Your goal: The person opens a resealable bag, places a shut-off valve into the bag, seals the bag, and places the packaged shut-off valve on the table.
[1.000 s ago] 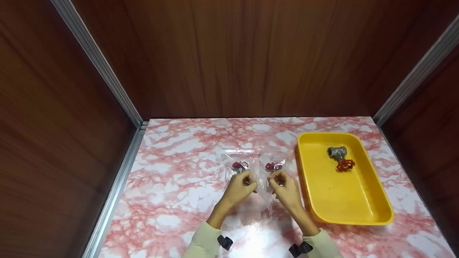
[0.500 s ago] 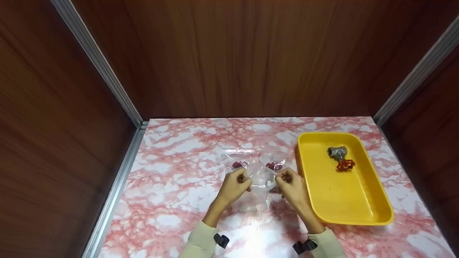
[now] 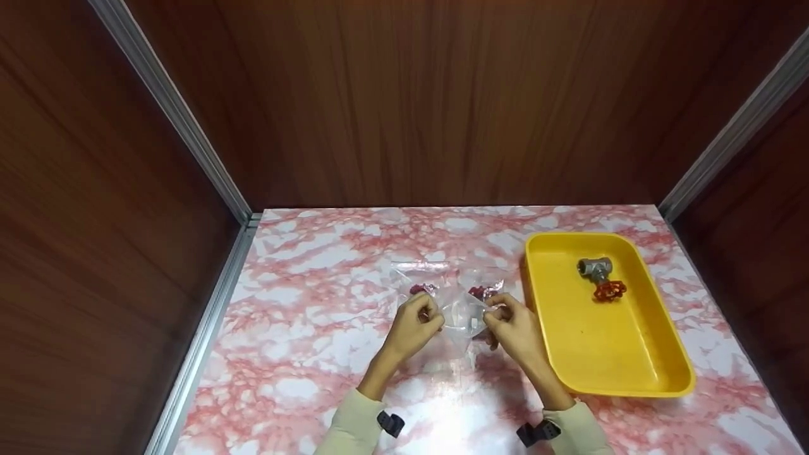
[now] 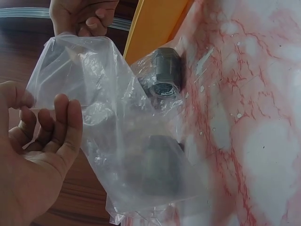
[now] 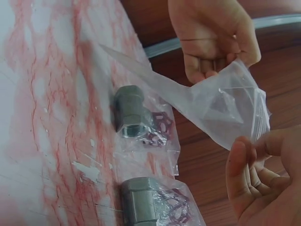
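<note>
A clear plastic zip bag (image 3: 460, 319) is stretched between my two hands with its mouth spread apart. My left hand (image 3: 409, 327) pinches one edge of the bag, and my right hand (image 3: 517, 328) pinches the opposite edge. The bag (image 5: 223, 106) looks limp, with nothing visible inside. Beyond it on the table lie two grey pipe valves with red handwheels, each in its own clear bag: a left valve (image 5: 141, 200) and a right valve (image 5: 129, 109). From the head, their bodies are partly hidden by the hands and the held bag.
To the right stands a yellow tray (image 3: 607, 363) holding one unbagged valve (image 3: 595, 270) with a red handwheel. The red-and-white marbled table (image 3: 303, 328) is enclosed by brown wood-grain panels (image 3: 442, 107) at the back and sides, with metal rails at the corners.
My hands have moved apart, left hand to the left and right hand to the right, spreading the bag's mouth between them. The bagged valves and tray stay in place.
</note>
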`<state>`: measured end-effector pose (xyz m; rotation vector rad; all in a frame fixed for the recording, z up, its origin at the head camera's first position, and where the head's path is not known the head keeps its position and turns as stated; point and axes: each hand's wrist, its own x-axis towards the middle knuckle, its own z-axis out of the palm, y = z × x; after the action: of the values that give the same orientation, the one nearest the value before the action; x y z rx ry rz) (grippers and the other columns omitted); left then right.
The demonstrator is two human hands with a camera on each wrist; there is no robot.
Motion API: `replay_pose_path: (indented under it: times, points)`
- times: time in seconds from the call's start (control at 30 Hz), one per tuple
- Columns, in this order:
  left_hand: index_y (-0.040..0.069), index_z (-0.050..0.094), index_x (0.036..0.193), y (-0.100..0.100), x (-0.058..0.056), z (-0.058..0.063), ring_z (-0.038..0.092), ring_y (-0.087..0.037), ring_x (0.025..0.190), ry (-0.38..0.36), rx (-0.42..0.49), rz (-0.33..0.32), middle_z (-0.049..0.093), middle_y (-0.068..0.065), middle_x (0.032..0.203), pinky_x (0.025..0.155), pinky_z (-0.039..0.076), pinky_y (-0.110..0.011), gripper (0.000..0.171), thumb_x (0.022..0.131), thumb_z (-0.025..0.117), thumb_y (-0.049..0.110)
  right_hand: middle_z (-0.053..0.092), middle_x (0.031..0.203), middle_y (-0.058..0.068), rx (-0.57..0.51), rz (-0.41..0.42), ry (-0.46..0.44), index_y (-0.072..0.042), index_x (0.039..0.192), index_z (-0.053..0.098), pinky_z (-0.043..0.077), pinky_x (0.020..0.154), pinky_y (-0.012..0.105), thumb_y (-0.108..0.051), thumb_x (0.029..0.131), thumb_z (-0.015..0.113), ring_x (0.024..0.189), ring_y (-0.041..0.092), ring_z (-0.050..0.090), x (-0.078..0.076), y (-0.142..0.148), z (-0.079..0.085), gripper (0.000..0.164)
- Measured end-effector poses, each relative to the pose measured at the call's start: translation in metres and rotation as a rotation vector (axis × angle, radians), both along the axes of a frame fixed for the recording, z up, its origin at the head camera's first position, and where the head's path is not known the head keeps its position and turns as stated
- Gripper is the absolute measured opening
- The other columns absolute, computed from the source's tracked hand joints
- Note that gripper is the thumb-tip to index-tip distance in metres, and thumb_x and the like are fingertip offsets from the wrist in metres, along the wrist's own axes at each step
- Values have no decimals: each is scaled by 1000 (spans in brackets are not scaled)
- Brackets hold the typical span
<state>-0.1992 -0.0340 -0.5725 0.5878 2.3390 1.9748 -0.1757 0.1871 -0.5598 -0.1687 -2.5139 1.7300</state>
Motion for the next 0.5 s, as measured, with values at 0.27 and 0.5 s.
replay_pose_path:
  times: [0.27,0.5]
  points:
    - [0,59,104,0,-1,2,63,-10,81,15,38,-13,59,-13,105,67,62,-25,12,96,65,-6,67,64,10,-146,35,-24,6,97,70,53,38,35,3,94,69,40,14,56,0,-4,0,4]
    - [4,76,109,0,-1,0,67,-20,89,108,-29,-48,58,-11,122,76,64,-29,11,101,68,5,68,64,14,-165,53,-39,10,99,70,51,38,29,5,94,68,41,13,57,1,-7,-1,7]
